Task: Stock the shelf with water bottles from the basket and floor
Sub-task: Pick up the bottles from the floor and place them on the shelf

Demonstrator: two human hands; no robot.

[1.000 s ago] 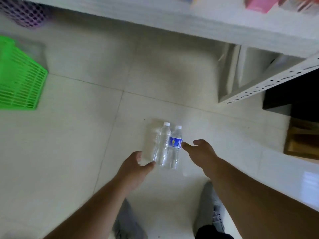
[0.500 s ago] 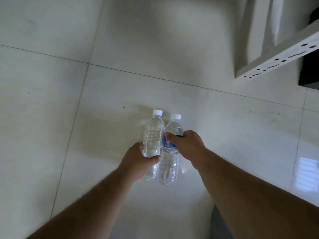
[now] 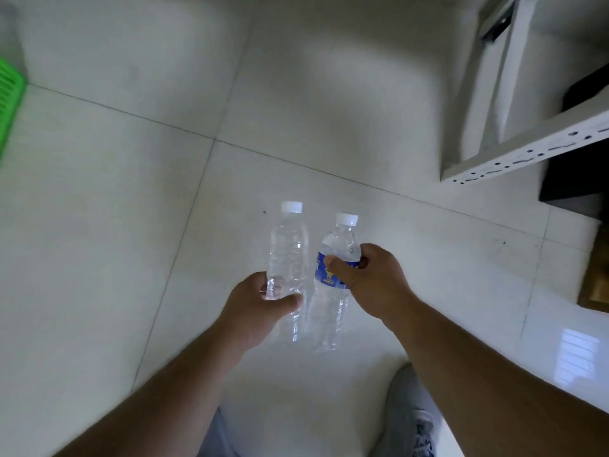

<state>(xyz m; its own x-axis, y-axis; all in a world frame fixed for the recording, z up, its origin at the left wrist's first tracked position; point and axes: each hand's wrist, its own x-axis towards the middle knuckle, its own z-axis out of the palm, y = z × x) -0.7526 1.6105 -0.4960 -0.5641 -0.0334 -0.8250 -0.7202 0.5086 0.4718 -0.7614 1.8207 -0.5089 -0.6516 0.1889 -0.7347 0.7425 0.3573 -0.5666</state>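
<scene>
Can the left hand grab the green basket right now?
Probably not. The left hand is already wrapped around the clear bottle, and the green basket sits far off at the left edge across bare floor, so that grip is taken.

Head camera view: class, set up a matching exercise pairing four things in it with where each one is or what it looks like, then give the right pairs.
Things:
1. plain bottle
2. blue-label bottle
3. green basket
4. shelf frame

Descriptions:
A. at the left edge
B. held in the right hand
C. white metal, upper right
D. held in the left hand

Pairs: 1-D, 2-B, 3-A, 4-C
</scene>
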